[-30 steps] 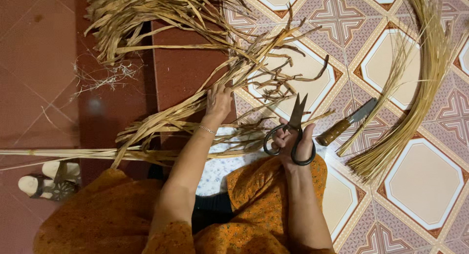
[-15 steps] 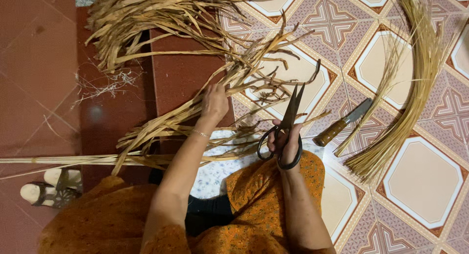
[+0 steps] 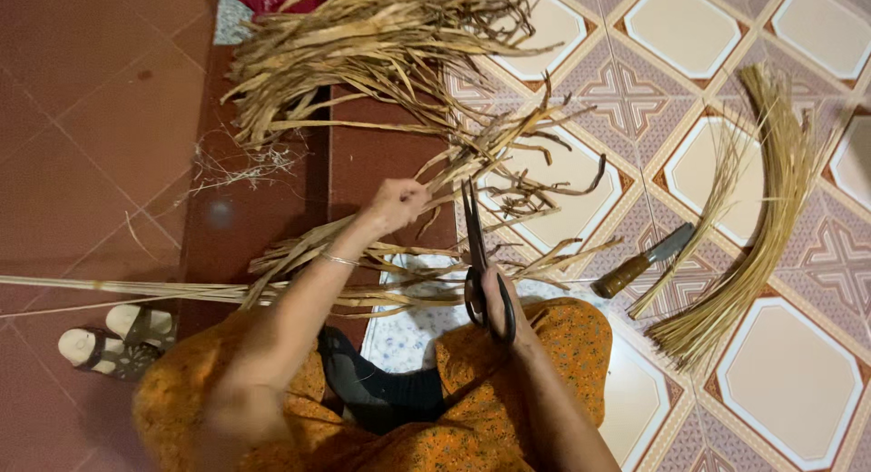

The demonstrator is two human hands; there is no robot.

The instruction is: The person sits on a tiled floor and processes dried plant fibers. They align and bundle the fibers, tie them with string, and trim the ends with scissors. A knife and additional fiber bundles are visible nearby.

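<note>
My left hand [image 3: 396,202] is closed around a bunch of dry, tan plant strips [image 3: 490,145] that fan out over the tiled floor. My right hand [image 3: 497,295] grips the loop handles of dark metal scissors [image 3: 474,240], whose blades point up beside the strips just right of my left hand. More long dry strips [image 3: 299,254] lie across my lap on the orange patterned cloth [image 3: 562,336].
A big heap of dry leaves [image 3: 363,45] lies ahead. A knife with a wooden handle [image 3: 640,263] rests on the tiles to the right, next to a curved bundle of thin straw stems [image 3: 771,209]. Sandals [image 3: 113,340] sit at the left.
My left hand has lifted the bunch of strips higher. The scissors have swung upright and moved left, closer to the held strips.
</note>
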